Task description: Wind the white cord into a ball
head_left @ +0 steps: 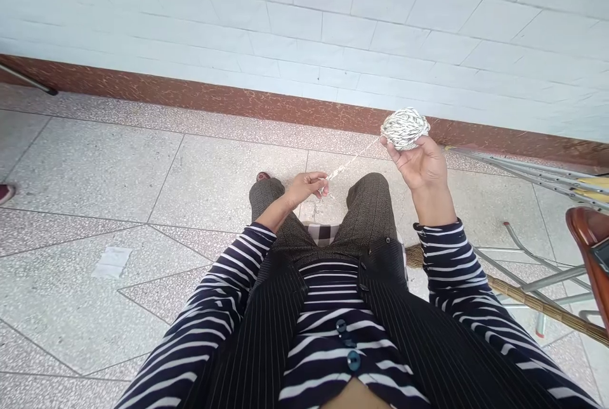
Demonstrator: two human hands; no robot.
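My right hand [423,165] is raised on the right, its fingers wrapped round the lower side of a ball of pale, dark-flecked cord [405,129]. From the ball a strand of cord [356,156] slants down to the left. It ends at my left hand [307,188], which pinches it between thumb and fingers above the gap between my knees. Near the left fingers the strand looks thicker, as if doubled or knotted. A short loose end hangs just below those fingers.
A white tiled wall [333,22] with a brown skirting strip stands in front. Metal crutches [523,168], a chair [585,257] and a broom [537,304] are on the right. A white paper [113,262] lies on the floor at left. Part of a shoe [6,193] shows at the left edge.
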